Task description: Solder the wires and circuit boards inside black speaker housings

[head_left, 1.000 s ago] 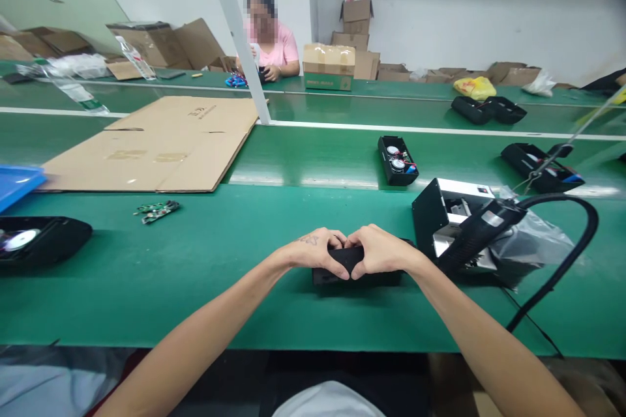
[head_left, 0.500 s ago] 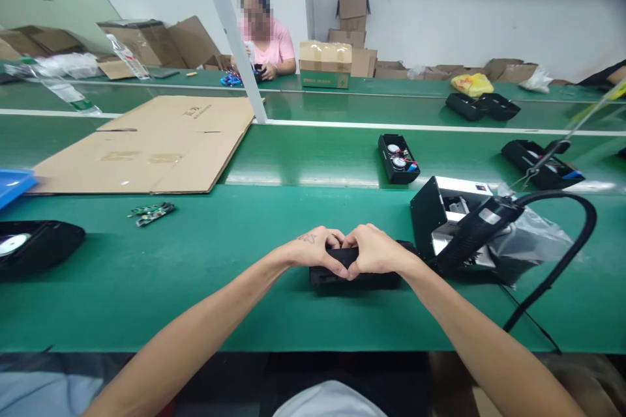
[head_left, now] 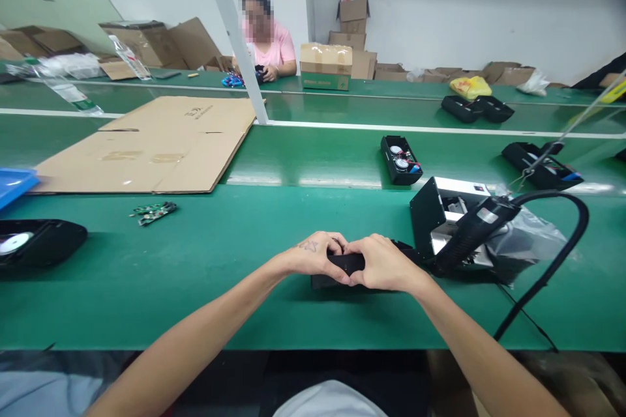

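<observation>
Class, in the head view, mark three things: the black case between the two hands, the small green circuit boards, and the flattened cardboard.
Black case (head_left: 350, 264): head view, exposed part of its dark surface.
Circuit boards (head_left: 158, 213): head view, on the nearer board.
Flattened cardboard (head_left: 151, 143): head view, middle of its upper face.

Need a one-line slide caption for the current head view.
Left hand and right hand grip a black casing on the green bench, with a black-and-white machine to the right.
</observation>
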Demonstrator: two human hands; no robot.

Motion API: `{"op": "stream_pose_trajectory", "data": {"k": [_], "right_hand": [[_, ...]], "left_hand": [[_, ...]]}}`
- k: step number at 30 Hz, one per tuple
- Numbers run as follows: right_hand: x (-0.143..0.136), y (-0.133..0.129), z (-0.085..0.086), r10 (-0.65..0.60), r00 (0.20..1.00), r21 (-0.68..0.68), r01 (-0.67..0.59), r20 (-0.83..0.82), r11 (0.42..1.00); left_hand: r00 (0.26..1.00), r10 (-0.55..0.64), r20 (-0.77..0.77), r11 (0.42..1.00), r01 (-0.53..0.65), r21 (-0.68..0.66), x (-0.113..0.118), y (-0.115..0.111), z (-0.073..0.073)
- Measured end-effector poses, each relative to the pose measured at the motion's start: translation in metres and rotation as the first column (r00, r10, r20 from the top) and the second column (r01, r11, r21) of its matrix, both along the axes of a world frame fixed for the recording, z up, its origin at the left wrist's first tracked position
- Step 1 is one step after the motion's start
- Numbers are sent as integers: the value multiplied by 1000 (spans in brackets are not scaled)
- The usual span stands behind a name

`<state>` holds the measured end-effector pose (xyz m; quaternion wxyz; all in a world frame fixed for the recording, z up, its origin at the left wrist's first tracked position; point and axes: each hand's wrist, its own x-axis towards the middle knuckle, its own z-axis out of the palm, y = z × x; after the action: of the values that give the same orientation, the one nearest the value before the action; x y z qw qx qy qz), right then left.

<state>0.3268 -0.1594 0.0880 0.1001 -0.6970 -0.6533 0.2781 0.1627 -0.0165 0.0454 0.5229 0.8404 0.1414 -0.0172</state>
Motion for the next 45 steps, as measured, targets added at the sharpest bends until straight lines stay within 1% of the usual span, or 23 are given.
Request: {"op": "stream_pose_trajectory", "data": {"k": [3,4,5,6,7,8,9,10,11,14,15,16,19,20,23,24,26,28,31,33,35,39,45], "right_hand": [[-2,-28,4,-17,1000,172,19,-10,985],[0,-41,4,-60,997,318,72,-48,945],[4,-54,3,-142,982,489,184,-122,853],[11,-67,1,-264,940,646,342,-218,683],[20,-78,-2,-383,861,759,486,-333,433],[31,-89,-6,-466,758,799,579,-455,162],[43,-97,-11,-514,667,790,612,-539,-35],[54,-103,-16,-548,597,757,644,-587,-110],[65,-108,-21,-581,539,710,697,-609,-99],[86,-111,-36,-630,462,455,871,-624,188],[89,-110,-41,-616,442,375,894,-651,245],[91,-107,-45,-587,416,327,909,-694,258],[89,-100,-55,-455,351,302,936,-818,179],[87,-99,-58,-416,344,297,939,-842,175],[82,-99,-60,-342,340,269,933,-876,238],[81,-100,-58,-330,332,262,935,-883,239],[83,-105,-48,-308,320,272,943,-896,189],[89,-111,-31,-270,325,315,946,-906,80],[103,-115,-5,-209,408,438,891,-889,-122],[113,-112,5,-233,475,517,839,-849,-171],[122,-105,6,-292,505,557,820,-812,-129],[129,-93,0,-363,521,557,831,-773,7],[108,-112,-6,-444,543,454,840,-713,298]], "left_hand": [[999,13,44,997,-17,74,-11,-16,-2],[997,10,75,991,-20,132,-16,-25,-5],[993,-6,115,976,-19,218,-22,-35,-9],[987,-40,158,944,-15,330,-29,-46,-15],[976,-84,200,891,-16,454,-35,-57,-21],[964,-128,235,826,-27,563,-41,-68,-28],[951,-161,264,760,-51,648,-46,-78,-36],[942,-172,287,709,-83,700,-50,-86,-42],[936,-170,307,674,-117,730,-53,-92,-48],[932,-120,343,640,-191,744,-56,-101,-58],[932,-106,348,642,-203,739,-56,-102,-60],[930,-101,354,643,-211,736,-56,-102,-61],[919,-100,381,645,-232,728,-56,-100,-62],[914,-98,393,647,-241,723,-55,-100,-62],[893,-86,441,660,-281,697,-54,-99,-64],[883,-80,462,665,-298,685,-53,-99,-64],[854,-68,517,676,-342,653,-52,-99,-64],[833,-66,550,684,-363,632,-50,-99,-65],[815,-72,575,701,-369,611,-44,-96,-67],[805,-72,589,711,-373,596,-39,-94,-68],[807,-81,585,713,-363,600,-33,-91,-69],[824,-104,556,718,-325,615,-26,-87,-68],[793,-88,603,730,-361,581,-24,-88,-70]]}}
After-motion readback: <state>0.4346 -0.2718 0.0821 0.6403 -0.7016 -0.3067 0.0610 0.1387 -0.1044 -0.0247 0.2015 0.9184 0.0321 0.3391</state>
